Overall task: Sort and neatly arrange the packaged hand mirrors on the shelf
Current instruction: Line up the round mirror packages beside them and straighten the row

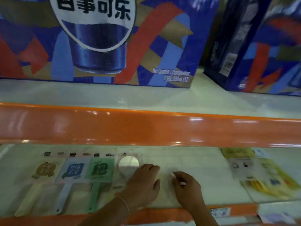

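Observation:
Three packaged hand mirrors lie side by side on the lower shelf: a cream one, a blue one and a green one, handles pointing toward me. A fourth mirror lies glass-up to their right, in a clear bag. My left hand rests flat on that mirror's lower part, fingers fairly straight. My right hand hovers just to the right with its fingers curled; whether it pinches the clear bag's edge I cannot tell.
A loose heap of yellow and white packets lies at the shelf's right end. An orange rail fronts the upper shelf, where large blue cola cartons stand. Another orange rail edges the lower shelf in front.

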`<action>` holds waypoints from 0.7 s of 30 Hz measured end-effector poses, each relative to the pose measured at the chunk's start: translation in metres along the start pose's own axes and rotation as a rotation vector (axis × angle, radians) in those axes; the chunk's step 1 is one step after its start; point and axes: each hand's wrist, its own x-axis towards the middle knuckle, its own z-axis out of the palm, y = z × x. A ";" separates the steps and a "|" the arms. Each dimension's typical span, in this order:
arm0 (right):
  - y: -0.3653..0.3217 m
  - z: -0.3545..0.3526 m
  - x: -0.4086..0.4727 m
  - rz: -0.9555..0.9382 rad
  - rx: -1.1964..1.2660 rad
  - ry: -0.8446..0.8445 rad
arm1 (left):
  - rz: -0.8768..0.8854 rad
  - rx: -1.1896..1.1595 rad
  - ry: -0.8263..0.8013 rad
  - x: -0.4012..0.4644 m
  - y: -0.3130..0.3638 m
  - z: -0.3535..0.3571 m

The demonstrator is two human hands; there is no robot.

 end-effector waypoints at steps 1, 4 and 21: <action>0.009 -0.012 0.004 0.035 -0.019 0.015 | 0.008 -0.019 -0.040 0.011 0.011 0.003; 0.038 -0.049 0.018 0.105 -0.084 0.072 | 0.066 -0.005 -0.129 0.042 0.044 0.015; 0.149 -0.174 0.113 0.370 -0.543 0.236 | -0.030 -0.036 -0.250 0.125 0.146 0.037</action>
